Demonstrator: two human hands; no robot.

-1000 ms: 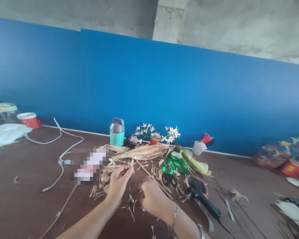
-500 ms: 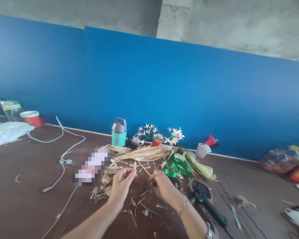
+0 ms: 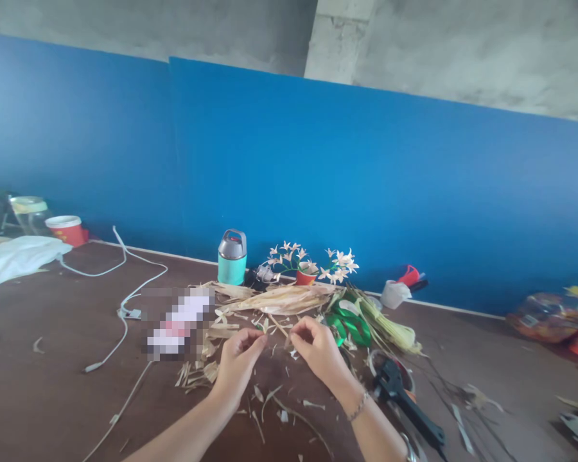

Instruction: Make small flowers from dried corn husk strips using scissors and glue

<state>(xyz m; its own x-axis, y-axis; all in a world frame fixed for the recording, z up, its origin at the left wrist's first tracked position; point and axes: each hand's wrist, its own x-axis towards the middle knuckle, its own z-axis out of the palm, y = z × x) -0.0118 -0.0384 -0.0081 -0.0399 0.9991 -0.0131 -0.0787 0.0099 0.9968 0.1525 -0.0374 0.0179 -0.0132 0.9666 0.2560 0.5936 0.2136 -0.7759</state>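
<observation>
My left hand (image 3: 241,359) is raised above the brown table, thumb and forefinger pinched together. Whatever sits at its fingertips is too small to name. A short gap to the right, my right hand (image 3: 318,353) has its thumb and fingertips closed; any small thing in them cannot be made out. Beyond both hands lies a heap of dry, pale husks (image 3: 286,299). Cut scraps of husk (image 3: 203,375) are strewn left of and below the hands. Green ribbon (image 3: 354,328) and a bundle of pale stalks (image 3: 390,327) lie right of my right hand.
A black glue gun (image 3: 409,404) rests by my right forearm. At the back stand a teal flask (image 3: 232,266) and white flowers (image 3: 340,264) near a red cup (image 3: 306,276). A blurred-out flat object (image 3: 180,324) and white cables (image 3: 125,289) lie left.
My right hand has risen slightly, its pinched fingertips now turned toward the left hand. The small pale piece seen at my left fingertips no longer shows clearly. The view has shifted slightly.
</observation>
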